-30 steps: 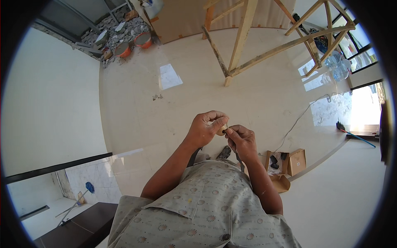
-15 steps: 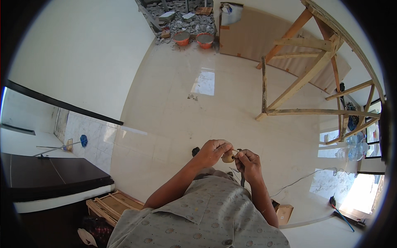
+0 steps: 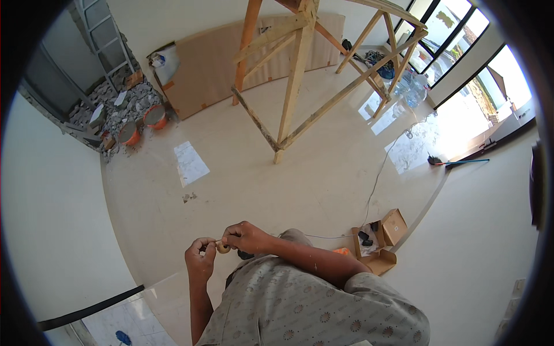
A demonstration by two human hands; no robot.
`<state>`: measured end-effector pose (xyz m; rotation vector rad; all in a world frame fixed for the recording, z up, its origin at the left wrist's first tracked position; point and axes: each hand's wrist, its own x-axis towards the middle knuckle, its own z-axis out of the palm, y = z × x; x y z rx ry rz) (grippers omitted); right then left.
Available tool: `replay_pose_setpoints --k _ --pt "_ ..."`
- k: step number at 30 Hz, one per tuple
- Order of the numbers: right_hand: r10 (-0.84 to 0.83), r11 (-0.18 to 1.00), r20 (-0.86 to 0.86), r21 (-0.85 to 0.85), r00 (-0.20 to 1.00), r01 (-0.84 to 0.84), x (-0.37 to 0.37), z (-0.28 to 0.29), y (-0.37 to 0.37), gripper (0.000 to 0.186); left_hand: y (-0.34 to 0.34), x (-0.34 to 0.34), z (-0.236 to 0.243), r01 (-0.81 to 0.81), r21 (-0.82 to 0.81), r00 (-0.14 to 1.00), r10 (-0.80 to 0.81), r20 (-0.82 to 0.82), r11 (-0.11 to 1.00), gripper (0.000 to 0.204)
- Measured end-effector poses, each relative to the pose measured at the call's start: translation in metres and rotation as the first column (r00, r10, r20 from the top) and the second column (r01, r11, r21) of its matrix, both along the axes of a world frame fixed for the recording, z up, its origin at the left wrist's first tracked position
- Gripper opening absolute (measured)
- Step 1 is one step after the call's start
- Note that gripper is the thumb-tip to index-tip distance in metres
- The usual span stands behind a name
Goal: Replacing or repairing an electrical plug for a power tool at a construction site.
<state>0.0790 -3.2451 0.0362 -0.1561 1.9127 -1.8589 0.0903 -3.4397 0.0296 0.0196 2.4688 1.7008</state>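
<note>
My left hand (image 3: 199,262) and my right hand (image 3: 248,237) meet in front of my body at the lower left. Between their fingertips is a small round tan object (image 3: 223,248) with a dark spot on it; its exact kind is too small to make out. Both hands are closed in a pinch, thumb against fingers, with the object at their tips. Something thin and pale shows along its top between the two sets of fingertips. The fingers hide part of it.
A wooden trestle frame (image 3: 295,86) stands ahead. An opened cardboard box (image 3: 381,262) with black items lies at right, beside a cable (image 3: 374,193). Rubble (image 3: 138,104) and two orange buckets (image 3: 154,117) are at far left. A broom (image 3: 466,162) rests near the right wall.
The whole view has swung to the right, bringing the doorway and opened box further in. My hands now sit more to the left, still together on the round object.
</note>
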Motion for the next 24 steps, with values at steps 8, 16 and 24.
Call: replay_pose_setpoints --k 8,16,24 --pt "0.05 0.999 -0.2 0.01 0.979 -0.049 -0.022 -0.01 0.006 0.023 0.02 -0.025 -0.002 -0.096 0.088 0.995 0.093 0.038 0.991 0.018" --pt "0.184 0.973 -0.029 -0.137 0.982 -0.186 -0.047 0.002 0.049 0.023 0.035 -0.041 -0.006 -0.162 0.788 0.921 -0.196 0.337 0.594 0.015" --pt "0.156 0.985 -0.214 -0.035 0.964 -0.167 -0.048 -0.009 0.069 0.02 0.051 -0.048 0.007 0.005 0.374 0.952 -0.119 0.283 0.927 0.02"
